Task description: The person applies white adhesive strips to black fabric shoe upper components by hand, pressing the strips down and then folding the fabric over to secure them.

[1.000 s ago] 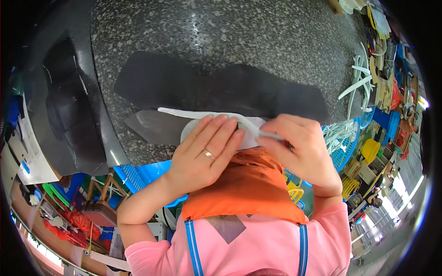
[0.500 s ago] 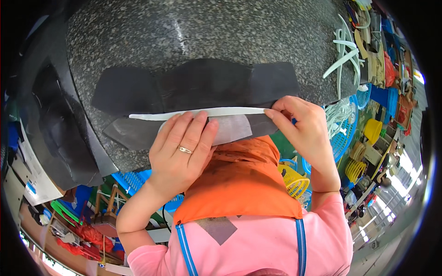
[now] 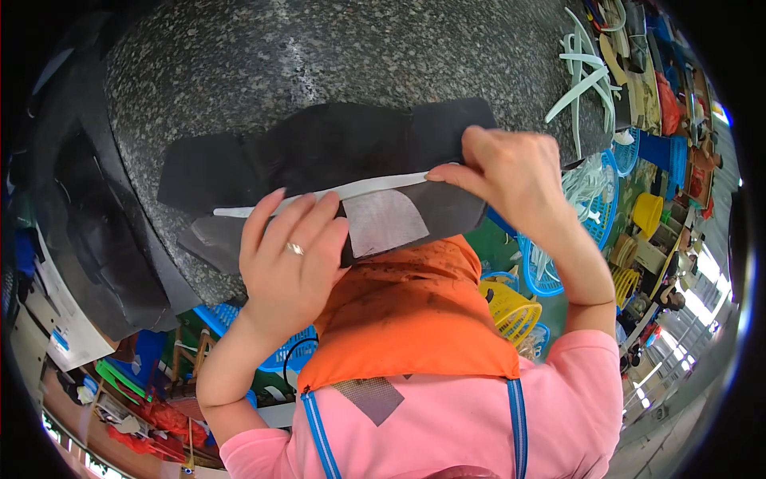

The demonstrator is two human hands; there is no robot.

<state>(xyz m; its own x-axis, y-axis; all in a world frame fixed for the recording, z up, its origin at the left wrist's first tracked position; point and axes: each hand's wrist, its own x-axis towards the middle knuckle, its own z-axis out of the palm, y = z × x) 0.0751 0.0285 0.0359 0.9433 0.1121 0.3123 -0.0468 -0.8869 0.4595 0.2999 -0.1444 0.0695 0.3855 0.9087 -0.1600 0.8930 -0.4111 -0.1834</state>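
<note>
On the speckled stone worktop in front of me lies a black flexible sheet piece [image 3: 343,144] with a wavy far edge. A narrow white strip [image 3: 375,185] runs along its middle, between the far half and a greyer near half. The near half carries a light grey patch [image 3: 387,222]. My left hand [image 3: 289,251] lies with fingers stretched over the near half, fingertips touching the strip. My right hand [image 3: 515,172] is curled at the piece's right end, thumb on the strip's end and forefinger against the far half. Its other fingers are hidden.
More white strips [image 3: 582,80] are heaped at the worktop's right edge. Another black molded piece [image 3: 100,227] lies at far left. Below on the right are a blue basket [image 3: 542,263] and a yellow basket [image 3: 511,311]. My orange apron [image 3: 415,319] touches the near edge.
My right hand has gone from pinching the strip's end to curling over the sheet's right end. My left hand has slid left along the strip, exposing more of the grey patch.
</note>
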